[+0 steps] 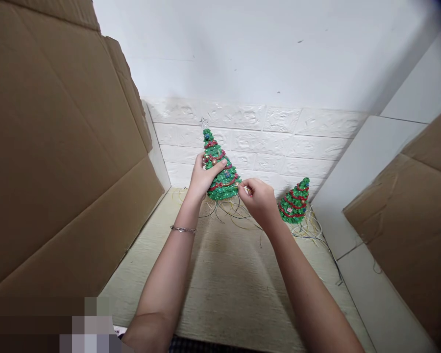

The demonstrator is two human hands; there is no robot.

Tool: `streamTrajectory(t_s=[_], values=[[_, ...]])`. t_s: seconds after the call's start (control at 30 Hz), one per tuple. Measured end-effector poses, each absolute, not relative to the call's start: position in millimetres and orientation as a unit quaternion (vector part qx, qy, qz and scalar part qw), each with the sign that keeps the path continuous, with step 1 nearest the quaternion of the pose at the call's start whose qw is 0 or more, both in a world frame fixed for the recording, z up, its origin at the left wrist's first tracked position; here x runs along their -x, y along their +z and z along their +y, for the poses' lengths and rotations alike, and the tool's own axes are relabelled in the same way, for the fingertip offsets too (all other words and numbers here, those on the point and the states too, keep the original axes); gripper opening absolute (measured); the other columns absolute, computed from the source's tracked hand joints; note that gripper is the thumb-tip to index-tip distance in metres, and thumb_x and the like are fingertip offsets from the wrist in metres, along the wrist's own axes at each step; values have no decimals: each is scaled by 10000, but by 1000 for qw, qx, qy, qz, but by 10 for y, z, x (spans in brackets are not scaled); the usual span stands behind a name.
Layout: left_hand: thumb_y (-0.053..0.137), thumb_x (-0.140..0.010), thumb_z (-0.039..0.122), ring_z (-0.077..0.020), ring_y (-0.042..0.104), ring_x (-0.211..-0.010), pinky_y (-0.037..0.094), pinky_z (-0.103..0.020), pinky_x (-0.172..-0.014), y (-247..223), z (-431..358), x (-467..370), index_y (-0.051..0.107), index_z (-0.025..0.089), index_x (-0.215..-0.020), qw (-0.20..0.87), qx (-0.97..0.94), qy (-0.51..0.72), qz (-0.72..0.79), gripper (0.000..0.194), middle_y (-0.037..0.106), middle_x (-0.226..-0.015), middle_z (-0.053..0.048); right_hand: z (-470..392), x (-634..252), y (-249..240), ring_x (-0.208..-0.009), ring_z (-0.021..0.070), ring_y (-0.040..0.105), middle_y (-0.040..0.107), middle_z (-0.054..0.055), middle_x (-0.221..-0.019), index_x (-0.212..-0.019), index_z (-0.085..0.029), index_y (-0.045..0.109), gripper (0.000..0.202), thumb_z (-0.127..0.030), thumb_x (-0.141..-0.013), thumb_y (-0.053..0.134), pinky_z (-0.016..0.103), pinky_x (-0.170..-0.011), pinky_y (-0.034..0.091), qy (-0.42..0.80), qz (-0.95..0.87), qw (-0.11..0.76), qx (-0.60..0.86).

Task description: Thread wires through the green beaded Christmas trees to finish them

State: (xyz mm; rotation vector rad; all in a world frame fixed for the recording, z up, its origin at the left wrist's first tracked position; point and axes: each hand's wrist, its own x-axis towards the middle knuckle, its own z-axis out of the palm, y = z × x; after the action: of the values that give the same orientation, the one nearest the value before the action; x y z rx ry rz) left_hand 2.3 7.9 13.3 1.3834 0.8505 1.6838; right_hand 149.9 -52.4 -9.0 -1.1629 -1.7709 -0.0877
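A white wall (242, 54) with a brick-patterned lower band (275, 147) rises behind a pale wood-grained surface (235, 294), flanked by brown cardboard panels (59, 122) on both sides.

Soft, bright light washes the wall (242, 59); blurry shadows streak the table (235, 289). The left cardboard (59, 147) is dimmer. Glitter glints on the held tree (222, 191). Edges stretch wide, the top right corner blackens, and pixelation masks the lower left.

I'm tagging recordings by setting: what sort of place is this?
Perhaps a makeshift craft workspace: cardboard panels flank a pale work surface, loose wires lie along its far end, and the left hand holds a decorated green tree.
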Motion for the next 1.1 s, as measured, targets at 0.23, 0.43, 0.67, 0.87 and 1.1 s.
streamTrajectory(t_s=[0.23, 0.43, 0.67, 0.87, 1.1], values=[[758, -601, 348, -145, 564, -804, 470, -283, -737, 109, 73, -63, 532, 205, -937, 366, -565, 652, 349, 430, 569, -860, -17, -550, -1482, -76, -558, 115, 457, 558, 2, -594, -628, -176, 547, 122, -189, -731, 483, 245, -589, 335, -49, -706, 494, 505], [762, -596, 350, -154, 571, -828, 469, -288, -750, 94, 85, -81, 537, 207, -949, 368, -561, 654, 349, 443, 577, -873, -23, -518, -1464, -115, -590, 131, 516, 617, 20, -637, -654, -176, 601, 144, -189, -754, 497, 252, -610, 368, -39, -705, 493, 509], [768, -583, 364, -170, 579, -862, 464, -310, -781, 91, 123, -60, 535, 196, -946, 389, -524, 677, 340, 463, 596, -926, -46, -478, -1471, -199, -690, 137, 576, 643, 42, -748, -852, -168, 689, 213, -250, -861, 492, 233, -625, 392, -106, -720, 478, 492], [768, -582, 388, -154, 574, -829, 464, -301, -773, 75, 164, -41, 524, 197, -932, 398, -507, 695, 320, 467, 579, -902, -35, -484, -1425, -249, -632, 130, 551, 618, 48, -736, -886, -171, 680, 309, -285, -918, 394, 245, -546, 343, -210, -715, 426, 513], [762, -595, 378, -175, 568, -895, 460, -310, -801, 74, 129, -70, 529, 206, -944, 370, -523, 689, 339, 453, 583, -938, -40, -485, -1415, -268, -592, 124, 498, 574, 41, -701, -853, -172, 659, 307, -269, -920, 375, 250, -528, 306, -244, -709, 415, 515]])
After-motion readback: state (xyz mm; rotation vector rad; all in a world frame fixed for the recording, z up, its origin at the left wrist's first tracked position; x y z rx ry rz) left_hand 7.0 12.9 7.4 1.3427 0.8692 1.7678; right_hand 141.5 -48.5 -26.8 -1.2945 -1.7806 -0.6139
